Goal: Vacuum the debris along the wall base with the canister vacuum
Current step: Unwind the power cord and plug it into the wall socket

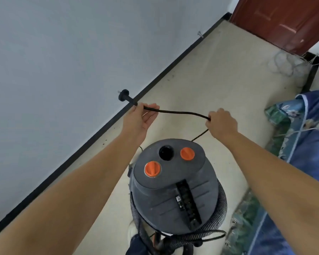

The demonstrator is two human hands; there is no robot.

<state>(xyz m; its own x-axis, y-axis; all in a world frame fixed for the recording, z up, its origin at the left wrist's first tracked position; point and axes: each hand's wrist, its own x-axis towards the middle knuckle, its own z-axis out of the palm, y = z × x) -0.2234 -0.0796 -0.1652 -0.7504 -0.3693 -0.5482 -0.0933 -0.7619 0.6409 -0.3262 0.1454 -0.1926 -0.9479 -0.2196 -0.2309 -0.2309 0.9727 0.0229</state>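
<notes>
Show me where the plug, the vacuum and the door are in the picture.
plug [123,94]: head view, on its round black head.
vacuum [173,183]: head view, on its grey top cover.
door [284,19]: head view, on its red-brown panel.

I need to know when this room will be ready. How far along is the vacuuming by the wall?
Barely started. The left hand and right hand hold the power cord, its plug still unplugged. The vacuum stands idle, hose coiled around it. Dark debris remains along the baseboard.

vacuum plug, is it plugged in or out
Out. The black power plug hangs in the air before the grey wall, prongs bare, its black cord held between the left hand and right hand.
</notes>
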